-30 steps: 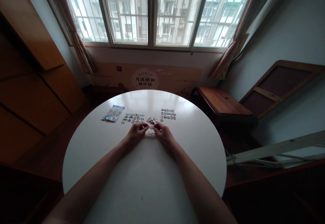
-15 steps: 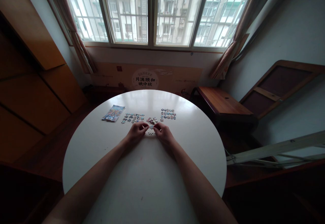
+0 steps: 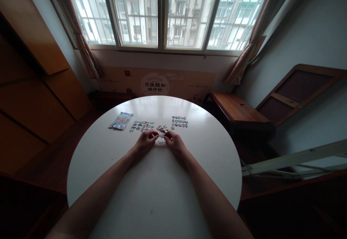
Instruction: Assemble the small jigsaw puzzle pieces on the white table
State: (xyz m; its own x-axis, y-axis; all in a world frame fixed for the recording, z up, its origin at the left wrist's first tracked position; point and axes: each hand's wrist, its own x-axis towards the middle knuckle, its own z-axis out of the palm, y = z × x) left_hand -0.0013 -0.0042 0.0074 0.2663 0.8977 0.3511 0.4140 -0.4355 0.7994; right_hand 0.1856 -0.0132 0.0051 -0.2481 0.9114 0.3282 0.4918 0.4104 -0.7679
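Note:
My left hand (image 3: 146, 140) and my right hand (image 3: 175, 142) meet over the middle of a round white table (image 3: 151, 192), thumbs and forefingers pinched. Between the fingertips are small jigsaw pieces (image 3: 161, 135), one edge held on each side. Just below them a loose jigsaw piece (image 3: 161, 142) lies on the table. Beyond my fingers rises a little heap of jigsaw pieces (image 3: 163, 128). Rows of spread pieces (image 3: 141, 125) lie past my left hand, and another set of rows (image 3: 180, 122) lies past my right.
A colourful printed packet or sheet (image 3: 121, 120) rests at the table's far left. Behind the table stands a printed board (image 3: 176, 82) under the barred window. To the right are a low wooden table (image 3: 238, 107) and a pale metal frame (image 3: 298, 157).

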